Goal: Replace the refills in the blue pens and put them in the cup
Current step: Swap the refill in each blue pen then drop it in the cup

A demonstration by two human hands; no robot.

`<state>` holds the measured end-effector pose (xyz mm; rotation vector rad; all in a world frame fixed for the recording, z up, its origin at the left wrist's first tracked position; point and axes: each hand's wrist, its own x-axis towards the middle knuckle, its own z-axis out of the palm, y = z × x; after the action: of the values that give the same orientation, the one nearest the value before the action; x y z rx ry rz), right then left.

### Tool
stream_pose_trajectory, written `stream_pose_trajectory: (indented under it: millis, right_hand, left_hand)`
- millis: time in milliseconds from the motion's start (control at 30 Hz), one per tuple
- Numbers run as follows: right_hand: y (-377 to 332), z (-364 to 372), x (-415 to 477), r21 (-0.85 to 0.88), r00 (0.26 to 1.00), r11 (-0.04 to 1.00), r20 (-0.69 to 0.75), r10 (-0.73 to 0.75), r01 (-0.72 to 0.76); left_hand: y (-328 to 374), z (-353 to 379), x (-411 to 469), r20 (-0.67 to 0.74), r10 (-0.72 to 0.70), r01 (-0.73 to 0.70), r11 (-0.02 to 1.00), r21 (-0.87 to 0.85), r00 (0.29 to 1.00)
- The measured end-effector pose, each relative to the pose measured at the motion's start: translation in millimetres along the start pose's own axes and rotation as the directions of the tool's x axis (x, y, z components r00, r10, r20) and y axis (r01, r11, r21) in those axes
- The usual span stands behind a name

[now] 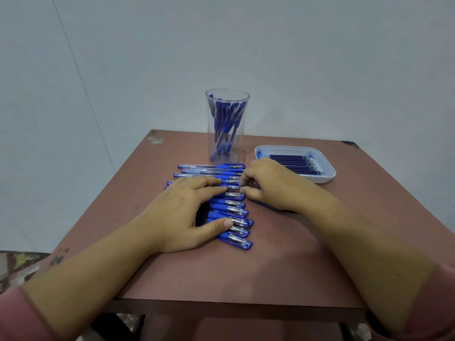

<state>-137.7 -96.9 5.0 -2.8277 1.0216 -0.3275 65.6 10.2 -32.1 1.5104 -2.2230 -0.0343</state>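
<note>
Several blue capped pens [221,169] lie side by side in a row on the brown table [270,254]. My left hand [187,212] lies spread over the middle of the row, fingers straight across the barrels. My right hand [268,183] is at the cap ends, its fingertips pinching the cap of one pen [232,187] in the row. A tall clear cup [226,126] behind the row holds several blue pens. A white tray [327,168] at the right holds several dark blue refills [293,162].
The table's near edge runs just below my forearms. The cup stands close behind the row and the tray sits beside my right hand. A plain wall rises behind the table. Patterned floor shows at the lower left.
</note>
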Motion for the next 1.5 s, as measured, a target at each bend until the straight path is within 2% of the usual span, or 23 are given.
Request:
stream_pose_trajectory:
  millis: [200, 333, 433, 533, 667, 867, 1200, 1367, 1500]
  right_hand:
    - [3.1, -13.1, -10.1, 0.144, 0.989, 0.989, -0.131, 0.062, -0.043]
    - [7.2, -25.6, -26.4, 0.219, 0.959, 0.975, -0.282, 0.027, 0.036]
    - [15.0, -28.0, -36.5, 0.232, 0.941, 0.969, -0.339, 0.004, 0.080]
    - [19.3, -22.8, -43.6, 0.339, 0.943, 0.939, -0.328, 0.063, 0.055]
    - [14.1, -12.7, -39.9, 0.536, 0.961, 0.844, -0.227, 0.156, -0.011]
    - [12.1, -3.4, -32.7, 0.667, 0.962, 0.740, -0.134, 0.239, -0.091]
    - [8.8, -2.5, -35.9, 0.627, 0.966, 0.769, -0.102, 0.237, -0.123]
    - [16.3, -4.8, -39.2, 0.635, 0.949, 0.763, -0.149, 0.276, -0.122]
    - [23.1, -10.2, -43.4, 0.599, 0.961, 0.794, -0.144, 0.238, -0.107]
  left_hand:
    - [3.5, -16.0, 17.9, -0.060, 0.048, -0.044, 0.997, 0.070, 0.997]
    - [12.3, -22.5, 41.6, -0.080, 0.114, -0.107, 0.990, 0.087, 0.990]
    - [15.4, -14.3, 51.9, -0.179, 0.189, -0.174, 0.980, 0.099, 0.965]
    - [13.1, -2.5, 53.7, -0.260, 0.214, -0.199, 0.976, 0.086, 0.942]
    - [7.6, 7.4, 51.9, -0.315, 0.168, -0.174, 0.985, 0.009, 0.934]
    - [5.6, 9.3, 48.3, -0.260, 0.159, -0.181, 0.982, -0.062, 0.952]
    - [14.1, 4.6, 47.9, -0.190, 0.154, -0.185, 0.970, -0.156, 0.970]
    - [5.3, -3.0, 44.8, -0.118, 0.135, -0.160, 0.958, -0.236, 0.984]
    - [-3.3, -7.4, 42.7, -0.117, 0.096, -0.117, 0.975, -0.190, 0.988]
